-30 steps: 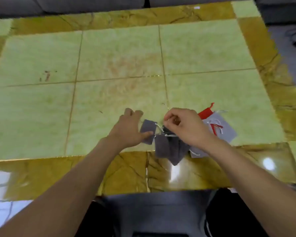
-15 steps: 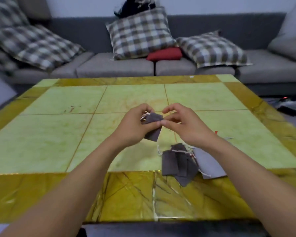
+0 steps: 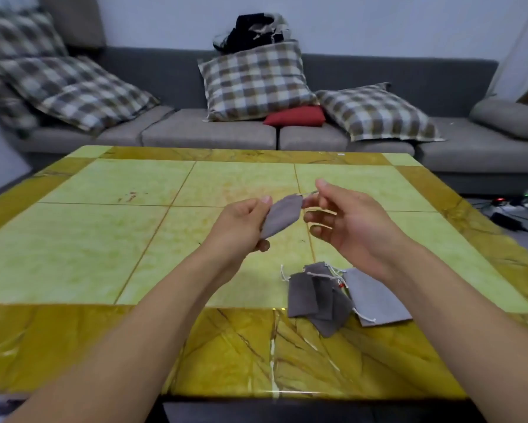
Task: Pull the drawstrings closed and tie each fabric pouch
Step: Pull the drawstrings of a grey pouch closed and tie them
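Note:
A small grey fabric pouch [image 3: 279, 215] is held up above the table, tilted with its mouth to the upper right. My left hand [image 3: 241, 225] grips its lower body. My right hand [image 3: 345, 222] pinches the pale drawstring [image 3: 309, 194] at the pouch mouth between thumb and forefinger, the other fingers spread. Below my right wrist a pile of grey pouches [image 3: 314, 296] with white drawstrings lies on the table, and a larger light grey pouch [image 3: 375, 297] lies beside it on the right.
The table [image 3: 104, 239] is green and yellow marble with a glossy front border. Behind it stands a grey sofa [image 3: 207, 132] with checked cushions and a red one. Cables lie on the floor at the far right [image 3: 513, 209].
Both hands lifted one pouch off the pile and raised it. The hands have drawn apart, the right one pulling the drawstring to the right. The camera tilted up, showing the sofa.

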Tool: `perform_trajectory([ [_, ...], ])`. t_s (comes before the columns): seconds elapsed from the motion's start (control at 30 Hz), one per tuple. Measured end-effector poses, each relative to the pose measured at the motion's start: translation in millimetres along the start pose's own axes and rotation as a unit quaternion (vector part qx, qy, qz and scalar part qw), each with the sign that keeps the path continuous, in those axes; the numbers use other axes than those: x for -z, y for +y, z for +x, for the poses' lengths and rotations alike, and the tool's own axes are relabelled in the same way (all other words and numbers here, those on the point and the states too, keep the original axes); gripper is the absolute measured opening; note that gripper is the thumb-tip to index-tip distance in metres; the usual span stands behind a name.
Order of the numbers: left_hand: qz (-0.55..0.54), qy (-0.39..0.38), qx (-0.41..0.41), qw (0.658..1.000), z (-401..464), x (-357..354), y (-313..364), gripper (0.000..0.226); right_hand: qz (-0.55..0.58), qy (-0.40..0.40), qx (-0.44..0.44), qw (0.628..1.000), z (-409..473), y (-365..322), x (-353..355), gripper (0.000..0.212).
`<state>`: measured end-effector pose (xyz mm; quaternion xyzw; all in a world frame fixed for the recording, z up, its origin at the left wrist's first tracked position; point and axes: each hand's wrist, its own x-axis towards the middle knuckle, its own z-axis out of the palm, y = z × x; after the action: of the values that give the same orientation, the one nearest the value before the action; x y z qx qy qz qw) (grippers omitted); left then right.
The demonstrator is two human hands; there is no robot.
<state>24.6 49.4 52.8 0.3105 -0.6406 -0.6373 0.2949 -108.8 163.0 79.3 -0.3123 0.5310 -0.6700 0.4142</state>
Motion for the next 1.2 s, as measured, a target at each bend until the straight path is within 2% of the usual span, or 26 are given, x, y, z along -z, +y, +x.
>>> perform_trajectory([
  [0.07, 0.041, 0.005, 0.002, 0.999, 5.4, 0.5, 3.4, 0.037, 0.118, 0.006, -0.027, 0.993, 10.9, 2.7, 2.2, 0.037],
  [0.17, -0.047, -0.005, 0.071, 0.996, 8.6, 3.1, 8.7, 0.043, 0.262, -0.005, -0.057, 0.963, 24.1, 10.0, 0.1, 0.039],
  [0.27, -0.182, -0.063, 0.099, 0.976, 14.3, 4.9, 11.2, 0.045, 0.317, -0.030, -0.066, 0.946, 32.1, 18.9, -3.1, 0.040],
  [0.33, -0.266, -0.059, 0.097, 0.957, 16.2, 3.7, 10.8, 0.046, 0.334, -0.047, -0.058, 0.940, 34.7, 23.8, -4.0, 0.040],
  [0.4, -0.353, -0.051, 0.094, 0.929, 16.8, 2.1, 9.1, 0.047, 0.342, -0.054, -0.045, 0.937, 35.1, 27.1, -4.4, 0.039],
  [0.47, -0.435, -0.078, 0.088, 0.893, 16.6, 0.3, 8.3, 0.051, 0.361, -0.063, -0.038, 0.930, 34.2, 30.1, -5.6, 0.038],
  [0.53, -0.466, -0.110, 0.086, 0.874, 16.1, 2.5, 7.4, 0.053, 0.384, -0.074, -0.041, 0.919, 32.6, 33.0, -7.8, 0.037],
  [0.6, -0.450, -0.128, 0.083, 0.880, 15.2, 6.5, 6.4, 0.045, 0.395, -0.088, -0.046, 0.913, 31.1, 34.6, -10.6, 0.036],
  [0.67, -0.413, -0.125, 0.085, 0.898, 15.4, 9.3, 4.8, 0.043, 0.358, -0.100, -0.050, 0.927, 29.0, 31.9, -15.1, 0.035],
  [0.73, -0.388, -0.076, 0.085, 0.915, 19.4, 14.6, 4.8, 0.044, 0.298, -0.084, -0.054, 0.949, 30.4, 25.9, -12.1, 0.033],
  [0.83, -0.418, 0.049, 0.065, 0.905, 34.9, 49.6, 9.8, 0.039, 0.288, 0.034, -0.034, 0.956, 41.5, 14.8, 26.1, 0.034],
  [0.9, -0.435, 0.084, 0.040, 0.896, 44.1, 78.0, 11.1, 0.036, 0.267, 0.115, -0.001, 0.957, 43.4, 5.7, 57.3, 0.036],
  [0.97, -0.424, 0.055, 0.046, 0.903, 46.0, 84.7, 6.1, 0.037, 0.181, 0.117, 0.014, 0.976, 39.6, 4.4, 68.4, 0.035],
  [1.07, -0.392, -0.019, 0.060, 0.918, 43.3, 51.9, -0.9, 0.039, 0.016, 0.029, 0.008, 0.999, 32.4, 16.2, 34.1, 0.034],
  [1.13, -0.373, -0.045, 0.072, 0.924, 40.9, 31.0, -2.0, 0.041, -0.026, 0.000, 0.009, 1.000, 29.5, 25.3, 4.9, 0.033],
  [1.2, -0.369, -0.058, 0.079, 0.924, 39.6, 25.0, -3.3, 0.041, -0.019, 0.006, 0.001, 1.000, 30.1, 31.9, -8.8, 0.033],
])
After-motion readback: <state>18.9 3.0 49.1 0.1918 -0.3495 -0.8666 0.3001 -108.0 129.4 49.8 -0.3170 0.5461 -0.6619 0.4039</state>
